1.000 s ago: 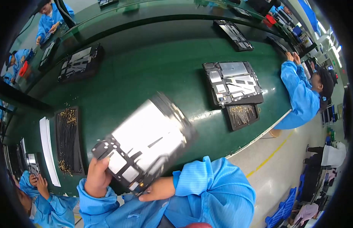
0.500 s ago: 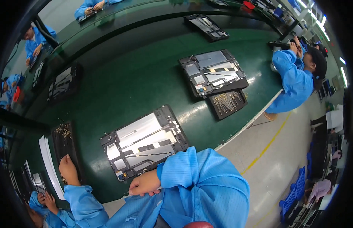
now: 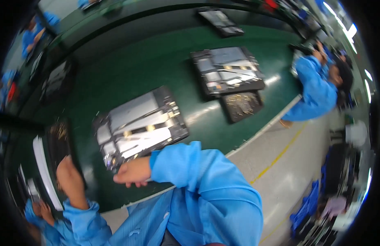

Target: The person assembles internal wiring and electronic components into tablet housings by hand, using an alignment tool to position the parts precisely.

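Note:
My left hand (image 3: 71, 180) is over the near end of a narrow black tray (image 3: 59, 153), which holds small gold-coloured parts at its far end. Its fingertips are hidden and blurred. My right hand (image 3: 134, 170) has its fingers curled together at the near edge of an opened tablet-like device (image 3: 143, 127). Whatever those fingers hold, if anything, is too small to make out. The device lies flat, its inside facing up, with silver panels, black strips and a black frame.
Farther right, similar opened devices (image 3: 229, 69) sit by a black tray (image 3: 243, 106) of small thin parts. White strips (image 3: 46, 174) lie left of my tray. Another device (image 3: 220, 22) lies at the back. A co-worker in blue (image 3: 313, 90) sits at the right table edge.
My right hand has moved away from me and left, up to the device. The device lies farther from the near table edge. The whole view has shifted a little and is blurred.

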{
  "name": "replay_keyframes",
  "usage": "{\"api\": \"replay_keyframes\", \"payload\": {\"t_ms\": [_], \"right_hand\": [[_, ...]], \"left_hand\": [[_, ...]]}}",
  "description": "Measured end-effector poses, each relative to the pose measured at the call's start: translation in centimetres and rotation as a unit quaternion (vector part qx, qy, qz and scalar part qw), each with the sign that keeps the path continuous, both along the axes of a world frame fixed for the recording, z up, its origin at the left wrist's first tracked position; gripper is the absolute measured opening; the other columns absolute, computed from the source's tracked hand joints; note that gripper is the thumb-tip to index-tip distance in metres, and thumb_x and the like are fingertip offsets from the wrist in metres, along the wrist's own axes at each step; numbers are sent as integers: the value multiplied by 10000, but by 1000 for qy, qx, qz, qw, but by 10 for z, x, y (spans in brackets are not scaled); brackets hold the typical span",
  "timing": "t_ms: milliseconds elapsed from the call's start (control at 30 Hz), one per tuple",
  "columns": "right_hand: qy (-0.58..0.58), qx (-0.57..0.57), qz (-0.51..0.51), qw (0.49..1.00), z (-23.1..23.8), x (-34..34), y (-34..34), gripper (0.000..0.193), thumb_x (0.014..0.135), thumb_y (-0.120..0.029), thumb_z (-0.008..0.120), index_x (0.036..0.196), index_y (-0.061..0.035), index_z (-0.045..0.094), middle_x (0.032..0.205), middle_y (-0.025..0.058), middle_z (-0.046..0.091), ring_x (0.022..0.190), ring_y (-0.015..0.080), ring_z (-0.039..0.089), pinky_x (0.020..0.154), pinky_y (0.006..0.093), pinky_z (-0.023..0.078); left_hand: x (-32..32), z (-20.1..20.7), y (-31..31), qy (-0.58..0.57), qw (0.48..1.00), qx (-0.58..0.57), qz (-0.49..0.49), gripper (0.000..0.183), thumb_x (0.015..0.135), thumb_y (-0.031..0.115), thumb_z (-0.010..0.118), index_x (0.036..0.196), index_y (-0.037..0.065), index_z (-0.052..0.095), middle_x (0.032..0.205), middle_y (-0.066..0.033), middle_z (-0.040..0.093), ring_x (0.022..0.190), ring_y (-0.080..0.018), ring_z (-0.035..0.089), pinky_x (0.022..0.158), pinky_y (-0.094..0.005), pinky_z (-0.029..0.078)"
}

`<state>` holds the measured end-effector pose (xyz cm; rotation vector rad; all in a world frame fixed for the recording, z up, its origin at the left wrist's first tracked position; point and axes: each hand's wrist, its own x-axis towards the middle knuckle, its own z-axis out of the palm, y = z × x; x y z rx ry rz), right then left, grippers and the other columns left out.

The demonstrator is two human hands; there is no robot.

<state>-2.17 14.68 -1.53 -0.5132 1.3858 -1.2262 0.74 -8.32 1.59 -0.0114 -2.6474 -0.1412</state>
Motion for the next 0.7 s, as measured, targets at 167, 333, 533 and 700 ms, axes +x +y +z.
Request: {"api": "replay_keyframes", "payload": {"t_ms": [167, 333, 533, 700], "right_hand": [[51, -15, -142, 988, 18, 4, 29, 397, 794, -349, 465, 1055, -51, 489, 765, 50, 549, 582, 93, 499, 520, 223, 426], [-87, -2, -306, 948, 29, 3, 52, 486, 786, -312, 505, 1137, 6, 398, 761, 16, 499, 608, 70, 454, 520, 193, 393], [-95, 6, -356, 930, 32, -2, 49, 400, 810, -281, 475, 1080, 11, 434, 911, 99, 534, 676, 116, 468, 562, 219, 413], [-104, 41, -366, 924, 34, -3, 51, 332, 806, -283, 464, 977, -1, 498, 886, 47, 537, 652, 83, 449, 537, 202, 402]], "left_hand": [[2, 16, 58, -22, 976, 0, -218, 144, 640, -20, 552, 777, -6, 510, 741, -141, 528, 677, -298, 516, 619, -362, 428], [6, 11, 66, -18, 962, 68, -264, 260, 594, -56, 587, 828, -10, 485, 768, -134, 513, 674, -300, 512, 619, -351, 440], [13, 7, 66, -21, 966, 49, -252, 292, 581, -53, 601, 842, 4, 485, 800, -124, 510, 707, -287, 511, 627, -344, 439], [14, -2, 70, -8, 966, 44, -254, 284, 583, 8, 640, 839, 26, 517, 765, -81, 525, 666, -232, 528, 549, -303, 442]]}}
